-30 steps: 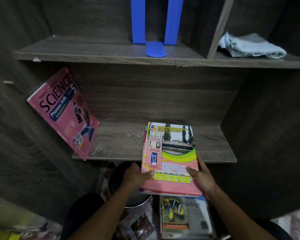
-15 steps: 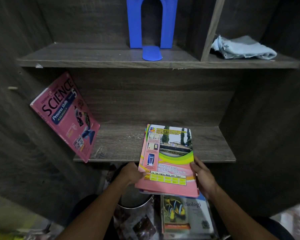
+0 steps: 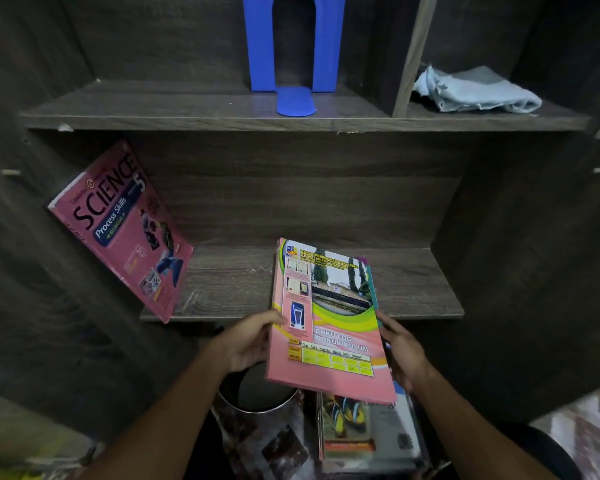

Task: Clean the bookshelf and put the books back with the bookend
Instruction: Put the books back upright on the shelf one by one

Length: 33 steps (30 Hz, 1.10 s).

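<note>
Stack (image 3: 326, 323) drifts a touch left and tips, a teal edge now peeking out on its right; left hand (image 3: 246, 341) slides up the left edge; right hand (image 3: 402, 351) eases outward; Biologi book (image 3: 357, 427) loses its title under the stack.

The bookend (image 3: 328, 46) is cut off by the top edge, so its upper end cannot be seen. The log book (image 3: 329, 327) covers the books stacked under it, of which only thin edges show along its right side, and it hides the fingers of the left hand (image 3: 246, 341) and most of those of the right hand (image 3: 404, 351); its small print is unreadable. It also covers the title of the fish book (image 3: 357, 427) and part of the bin (image 3: 257, 393).
</note>
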Each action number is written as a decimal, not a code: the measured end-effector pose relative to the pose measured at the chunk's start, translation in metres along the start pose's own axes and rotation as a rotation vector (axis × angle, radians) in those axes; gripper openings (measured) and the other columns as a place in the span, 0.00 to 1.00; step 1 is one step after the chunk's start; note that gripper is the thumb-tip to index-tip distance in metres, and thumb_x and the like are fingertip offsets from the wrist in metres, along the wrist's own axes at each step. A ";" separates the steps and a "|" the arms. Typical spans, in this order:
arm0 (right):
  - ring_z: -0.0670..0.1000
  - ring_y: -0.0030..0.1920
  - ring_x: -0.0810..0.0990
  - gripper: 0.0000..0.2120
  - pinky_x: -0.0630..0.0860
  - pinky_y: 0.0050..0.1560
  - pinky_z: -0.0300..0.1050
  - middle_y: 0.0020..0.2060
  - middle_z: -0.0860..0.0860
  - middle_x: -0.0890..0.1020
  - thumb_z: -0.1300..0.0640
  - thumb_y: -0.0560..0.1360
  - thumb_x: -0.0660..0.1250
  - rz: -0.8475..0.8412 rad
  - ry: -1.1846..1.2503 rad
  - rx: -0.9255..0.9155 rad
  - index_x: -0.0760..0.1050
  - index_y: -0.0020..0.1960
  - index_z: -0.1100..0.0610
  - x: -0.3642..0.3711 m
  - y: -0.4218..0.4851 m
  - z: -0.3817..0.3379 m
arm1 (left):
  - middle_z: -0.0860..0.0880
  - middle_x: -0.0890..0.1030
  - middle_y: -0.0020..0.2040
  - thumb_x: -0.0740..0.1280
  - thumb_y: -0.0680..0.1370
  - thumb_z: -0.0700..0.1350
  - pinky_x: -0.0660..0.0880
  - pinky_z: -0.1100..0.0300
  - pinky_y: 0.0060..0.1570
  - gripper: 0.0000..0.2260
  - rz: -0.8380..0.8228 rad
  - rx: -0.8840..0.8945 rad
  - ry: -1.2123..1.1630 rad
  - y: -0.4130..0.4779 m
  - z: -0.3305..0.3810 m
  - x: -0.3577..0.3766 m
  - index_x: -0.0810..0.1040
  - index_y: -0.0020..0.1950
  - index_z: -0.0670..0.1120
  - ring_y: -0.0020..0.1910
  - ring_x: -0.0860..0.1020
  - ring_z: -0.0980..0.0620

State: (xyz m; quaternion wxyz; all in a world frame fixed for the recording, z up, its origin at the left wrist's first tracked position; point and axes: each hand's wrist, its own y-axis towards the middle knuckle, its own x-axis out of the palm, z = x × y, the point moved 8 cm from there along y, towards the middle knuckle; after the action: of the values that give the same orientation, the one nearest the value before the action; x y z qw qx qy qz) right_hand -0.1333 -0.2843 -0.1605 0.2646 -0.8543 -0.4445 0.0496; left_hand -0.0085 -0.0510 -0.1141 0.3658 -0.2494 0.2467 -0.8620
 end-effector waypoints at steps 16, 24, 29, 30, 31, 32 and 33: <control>0.61 0.48 0.86 0.17 0.83 0.42 0.57 0.50 0.61 0.85 0.62 0.82 0.60 -0.003 0.062 0.075 0.73 0.67 0.48 -0.002 0.000 0.006 | 0.42 0.84 0.54 0.67 0.78 0.40 0.77 0.45 0.60 0.12 0.017 0.011 0.339 -0.013 0.055 0.039 0.79 0.61 0.44 0.56 0.82 0.42; 0.61 0.40 0.84 0.22 0.82 0.35 0.52 0.49 0.63 0.84 0.67 0.78 0.64 -0.032 0.026 0.092 0.73 0.68 0.48 0.009 -0.009 0.001 | 0.43 0.85 0.50 0.67 0.77 0.36 0.81 0.57 0.45 0.08 0.237 0.380 0.265 -0.080 0.090 -0.021 0.82 0.53 0.43 0.43 0.84 0.49; 0.58 0.37 0.84 0.23 0.81 0.31 0.49 0.51 0.61 0.82 0.67 0.79 0.63 -0.031 -0.016 0.073 0.73 0.69 0.47 0.017 -0.016 -0.003 | 0.51 0.85 0.52 0.70 0.77 0.42 0.77 0.52 0.57 0.08 0.516 0.615 0.360 -0.116 0.102 -0.085 0.82 0.55 0.48 0.52 0.83 0.50; 0.58 0.38 0.84 0.23 0.81 0.32 0.49 0.51 0.61 0.82 0.66 0.79 0.63 -0.027 -0.021 0.072 0.73 0.69 0.47 0.018 -0.016 -0.003 | 0.52 0.85 0.52 0.71 0.77 0.44 0.77 0.52 0.57 0.08 0.593 0.642 0.381 -0.120 0.100 -0.096 0.82 0.55 0.49 0.52 0.83 0.50; 0.59 0.38 0.85 0.23 0.81 0.33 0.50 0.51 0.61 0.82 0.66 0.79 0.63 -0.023 -0.025 0.071 0.73 0.70 0.47 0.017 -0.017 -0.003 | 0.52 0.84 0.52 0.71 0.77 0.45 0.76 0.51 0.58 0.08 0.671 0.659 0.401 -0.120 0.098 -0.105 0.81 0.55 0.50 0.52 0.82 0.50; 0.59 0.39 0.85 0.23 0.82 0.35 0.51 0.52 0.61 0.82 0.66 0.79 0.63 -0.021 -0.026 0.073 0.73 0.70 0.47 0.017 -0.017 -0.003 | 0.50 0.84 0.52 0.71 0.77 0.46 0.76 0.49 0.59 0.09 0.748 0.679 0.407 -0.121 0.095 -0.112 0.81 0.56 0.48 0.53 0.82 0.49; 0.60 0.40 0.85 0.23 0.82 0.36 0.53 0.52 0.61 0.82 0.66 0.79 0.64 -0.023 -0.026 0.075 0.72 0.70 0.47 0.018 -0.018 -0.004 | 0.49 0.84 0.53 0.71 0.76 0.49 0.77 0.47 0.59 0.12 0.825 0.694 0.393 -0.118 0.090 -0.121 0.81 0.58 0.46 0.53 0.82 0.48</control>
State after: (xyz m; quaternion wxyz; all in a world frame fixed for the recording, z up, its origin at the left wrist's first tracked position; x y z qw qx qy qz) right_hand -0.1343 -0.2637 -0.1456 0.2913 -0.8379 -0.4556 0.0743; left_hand 0.0600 0.0907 -0.0046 0.6795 0.1671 0.0896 -0.7088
